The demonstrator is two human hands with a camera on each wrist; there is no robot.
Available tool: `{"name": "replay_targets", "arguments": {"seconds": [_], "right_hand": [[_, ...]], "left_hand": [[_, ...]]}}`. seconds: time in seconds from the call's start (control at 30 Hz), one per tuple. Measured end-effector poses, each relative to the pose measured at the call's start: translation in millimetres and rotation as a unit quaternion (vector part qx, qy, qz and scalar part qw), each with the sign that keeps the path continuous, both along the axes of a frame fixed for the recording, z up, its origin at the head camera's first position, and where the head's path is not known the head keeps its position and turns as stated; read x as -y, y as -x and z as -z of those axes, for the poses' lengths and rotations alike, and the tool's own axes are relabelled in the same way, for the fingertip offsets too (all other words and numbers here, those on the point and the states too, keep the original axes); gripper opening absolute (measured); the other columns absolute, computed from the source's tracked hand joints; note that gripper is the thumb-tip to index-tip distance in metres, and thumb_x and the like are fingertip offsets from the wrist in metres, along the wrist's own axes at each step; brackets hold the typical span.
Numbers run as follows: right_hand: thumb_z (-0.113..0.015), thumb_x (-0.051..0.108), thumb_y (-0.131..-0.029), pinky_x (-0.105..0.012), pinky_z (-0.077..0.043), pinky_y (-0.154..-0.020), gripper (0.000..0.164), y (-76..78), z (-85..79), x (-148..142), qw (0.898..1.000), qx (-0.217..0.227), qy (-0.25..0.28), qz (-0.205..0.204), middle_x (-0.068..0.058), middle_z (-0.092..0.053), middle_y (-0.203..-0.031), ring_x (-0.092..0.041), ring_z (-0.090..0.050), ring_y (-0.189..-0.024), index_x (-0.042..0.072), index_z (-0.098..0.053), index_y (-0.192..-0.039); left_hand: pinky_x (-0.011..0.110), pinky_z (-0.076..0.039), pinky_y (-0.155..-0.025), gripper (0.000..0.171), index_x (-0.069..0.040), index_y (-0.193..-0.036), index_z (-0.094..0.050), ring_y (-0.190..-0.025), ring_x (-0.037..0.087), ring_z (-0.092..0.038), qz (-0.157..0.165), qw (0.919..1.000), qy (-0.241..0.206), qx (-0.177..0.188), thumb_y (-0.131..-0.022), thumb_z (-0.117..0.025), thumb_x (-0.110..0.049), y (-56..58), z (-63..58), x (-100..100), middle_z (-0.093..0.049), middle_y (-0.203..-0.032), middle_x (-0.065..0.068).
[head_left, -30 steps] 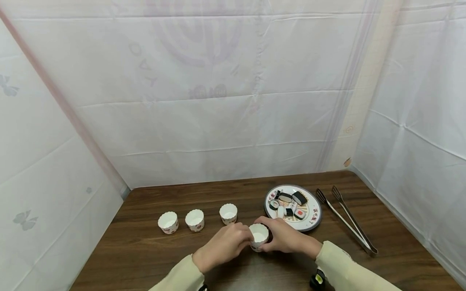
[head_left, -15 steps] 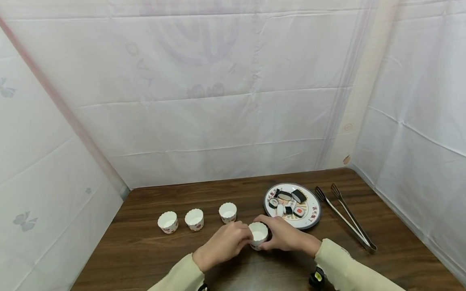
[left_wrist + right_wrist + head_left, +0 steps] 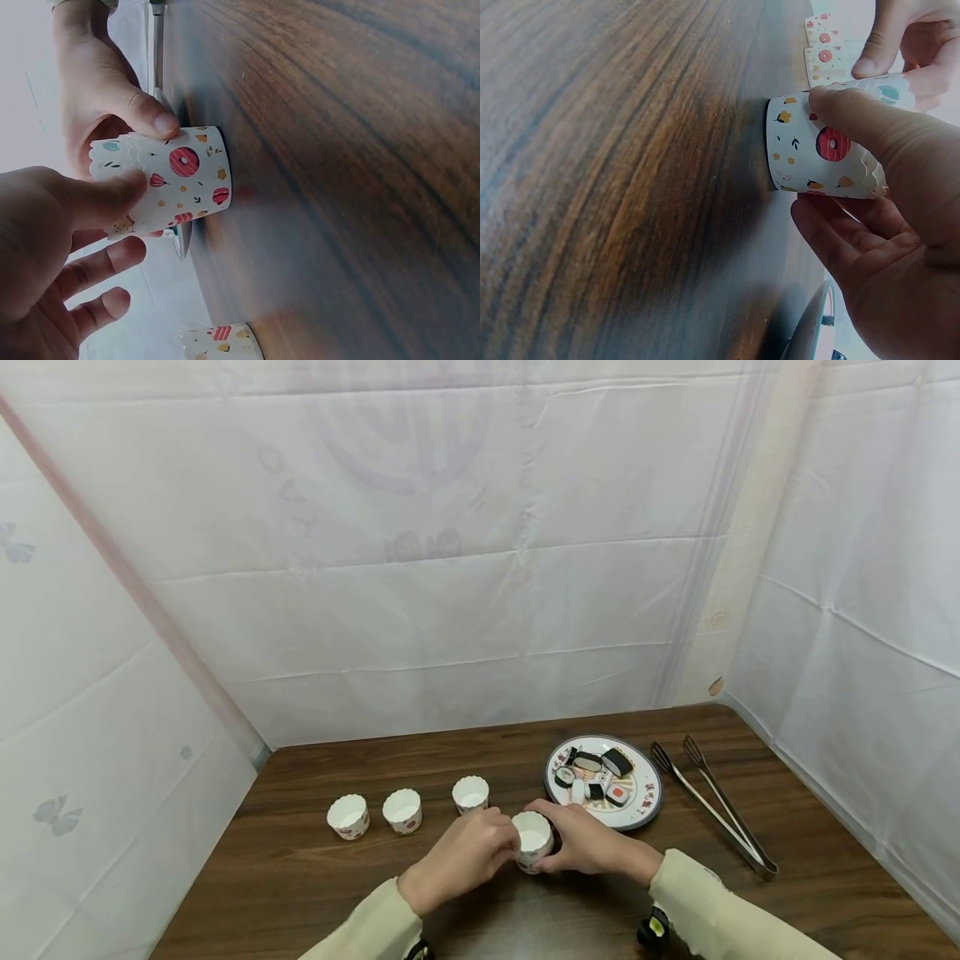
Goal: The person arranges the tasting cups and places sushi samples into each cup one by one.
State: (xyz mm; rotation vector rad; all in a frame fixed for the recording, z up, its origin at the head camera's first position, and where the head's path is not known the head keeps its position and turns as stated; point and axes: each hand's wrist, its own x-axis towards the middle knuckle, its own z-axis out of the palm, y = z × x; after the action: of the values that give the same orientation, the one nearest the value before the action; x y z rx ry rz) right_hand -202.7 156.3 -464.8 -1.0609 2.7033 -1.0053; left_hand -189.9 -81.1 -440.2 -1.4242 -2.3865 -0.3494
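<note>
A white paper baking cup (image 3: 532, 833) with a scalloped rim stands between both hands, its wall printed with doughnuts and leaves. In the left wrist view a second wavy edge shows below the rim, as if cups are nested. My left hand (image 3: 467, 853) pinches the rim from the left, thumb outside. From the right, my right hand (image 3: 588, 841) grips the cup's wall (image 3: 799, 161) low down, thumb on the near side and fingers beyond it. The base is right at the wooden table (image 3: 345, 187).
Several more baking cups stand in a row to the left, the nearest cup (image 3: 470, 793) just behind my left hand. At the right is a round plate (image 3: 643, 810) with several sushi pieces (image 3: 617, 763). Beyond it lie metal tongs (image 3: 720, 814). White cloth (image 3: 450, 610) hangs behind.
Both hands keep hold of the baking cup at the same spot. The hands and the cup's rim have risen slightly in the head view.
</note>
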Motion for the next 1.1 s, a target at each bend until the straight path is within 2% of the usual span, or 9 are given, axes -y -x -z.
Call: {"name": "replay_targets", "arguments": {"seconds": [0.23,0.4,0.5,0.73,0.97,1.1], "right_hand": [[-0.088,0.032,-0.082,-0.028,-0.052,-0.086,0.067,0.3,1.5,-0.4,1.000,-0.006,-0.004,0.007,0.006,-0.068,-0.118,-0.003,-0.062,-0.101,0.016,-0.054,-0.137],[-0.089,0.029,-0.082,-0.029,-0.052,-0.085,0.059,0.9,3.1,0.2,1.000,-0.021,-0.002,-0.003,0.010,-0.069,-0.113,-0.003,-0.064,-0.098,0.017,-0.055,-0.129],[-0.088,0.028,-0.083,-0.029,-0.051,-0.087,0.058,0.4,2.5,0.3,1.000,-0.016,-0.001,-0.005,0.011,-0.068,-0.115,-0.004,-0.064,-0.099,0.019,-0.055,-0.130],[-0.087,0.027,-0.085,-0.037,-0.050,-0.093,0.064,-2.2,-0.4,0.6,0.999,-0.033,-0.009,-0.019,0.010,-0.064,-0.132,-0.010,-0.064,-0.111,0.025,-0.055,-0.140],[-0.087,0.030,-0.085,-0.051,-0.046,-0.096,0.064,-3.3,-2.5,-0.4,0.999,-0.019,-0.028,-0.013,0.012,-0.063,-0.135,-0.011,-0.062,-0.114,0.023,-0.057,-0.141],[-0.087,0.029,-0.085,-0.049,-0.047,-0.096,0.064,-3.0,-4.1,-0.2,0.999,-0.014,-0.031,-0.014,0.009,-0.065,-0.133,-0.011,-0.063,-0.111,0.020,-0.057,-0.141]], "left_hand": [[0.016,-0.051,-0.075,0.017,-0.015,-0.087,-0.070,-0.083,0.004,-0.062,0.015,0.9988,-0.047,0.004,-0.084,-0.085,-0.008,-3.6,-5.9,4.3,-0.067,-0.087,-0.008],[0.018,-0.053,-0.079,0.016,-0.013,-0.089,-0.071,-0.085,0.007,-0.066,0.025,0.9955,-0.090,-0.015,-0.085,-0.083,-0.003,-5.4,-9.9,13.5,-0.068,-0.089,-0.005],[0.018,-0.054,-0.081,0.017,-0.011,-0.091,-0.072,-0.088,0.008,-0.067,0.025,0.9932,-0.111,-0.025,-0.085,-0.079,0.004,-7.0,-12.0,21.6,-0.070,-0.091,-0.004],[0.019,-0.054,-0.076,0.017,-0.012,-0.090,-0.075,-0.084,0.008,-0.067,-0.004,0.9889,-0.139,-0.052,-0.082,-0.083,0.001,-13.2,-15.6,40.4,-0.071,-0.090,-0.005],[0.018,-0.054,-0.071,0.020,-0.010,-0.087,-0.076,-0.076,0.007,-0.066,-0.016,0.9815,-0.180,-0.064,-0.075,-0.088,0.001,-20.4,-17.2,69.2,-0.071,-0.084,-0.005],[0.020,-0.055,-0.070,0.017,-0.010,-0.086,-0.077,-0.076,0.009,-0.068,-0.033,0.9782,-0.191,-0.075,-0.076,-0.087,-0.002,-26.1,-18.1,90.2,-0.073,-0.084,-0.004]]}}
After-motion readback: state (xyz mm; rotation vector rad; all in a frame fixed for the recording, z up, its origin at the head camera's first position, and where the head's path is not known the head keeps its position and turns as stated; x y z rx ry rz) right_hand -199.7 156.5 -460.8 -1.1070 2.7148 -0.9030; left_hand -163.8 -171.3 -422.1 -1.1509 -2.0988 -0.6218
